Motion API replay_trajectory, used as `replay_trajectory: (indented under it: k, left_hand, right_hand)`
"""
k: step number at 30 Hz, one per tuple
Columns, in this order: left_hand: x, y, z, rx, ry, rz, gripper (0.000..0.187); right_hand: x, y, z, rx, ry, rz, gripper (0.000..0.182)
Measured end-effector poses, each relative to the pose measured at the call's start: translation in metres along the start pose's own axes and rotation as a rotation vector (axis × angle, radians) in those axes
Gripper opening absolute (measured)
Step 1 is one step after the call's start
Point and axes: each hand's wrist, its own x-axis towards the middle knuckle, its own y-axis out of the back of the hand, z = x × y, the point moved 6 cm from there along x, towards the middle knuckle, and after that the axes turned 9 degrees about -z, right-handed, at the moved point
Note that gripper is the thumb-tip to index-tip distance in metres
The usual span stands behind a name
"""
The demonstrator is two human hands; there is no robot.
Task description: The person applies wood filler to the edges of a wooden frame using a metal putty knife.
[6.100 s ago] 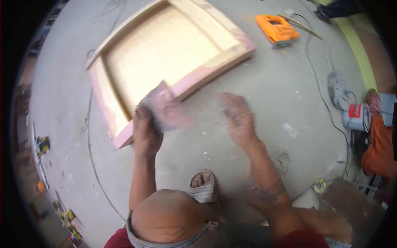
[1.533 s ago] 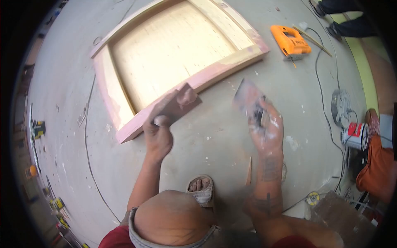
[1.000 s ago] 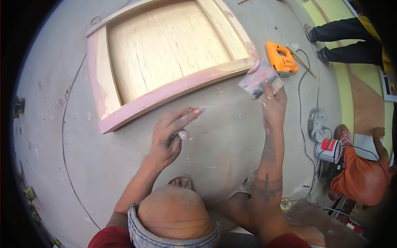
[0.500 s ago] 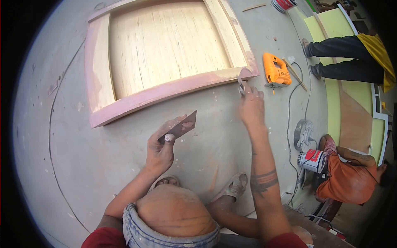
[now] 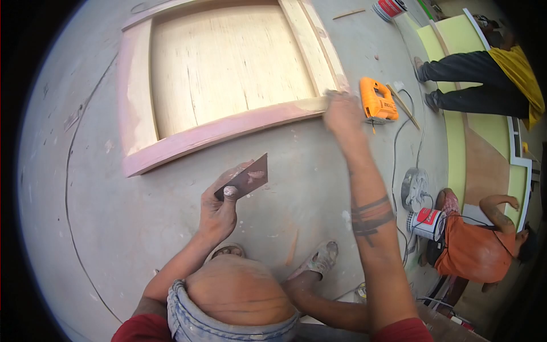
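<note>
The left hand (image 5: 219,208) pinches a dark flat putty-smeared scraper plate (image 5: 245,178); the right hand (image 5: 342,111), its grip unclear, presses the pink-puttied curved wooden frame (image 5: 228,130). Uneven pressure could gouge the wet filler.

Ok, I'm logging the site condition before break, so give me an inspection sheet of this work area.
Surface: grey concrete floor, dusty, with pale spatters.
Job's things: wooden panel frame lying flat, its near edge coated pink; dark flat scraper smeared with pink filler.
Clutter: orange jigsaw, thin stick, red-and-white can, second can at the top.
Hands: left hand holds the scraper; right hand at the frame's near right corner, blurred, grip unclear.
Cables: jigsaw cord trailing across the floor.
Surroundings: crouching person in orange; standing person's legs; green panels.
</note>
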Motion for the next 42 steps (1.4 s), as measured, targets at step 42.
replay_trajectory:
  k: [42]
  left_hand:
    - [0.0,0.008,-0.032,-0.202,0.263,0.079,0.067]
  right_hand:
    - [-0.09,0.011,-0.019,0.685,0.283,0.3,0.04]
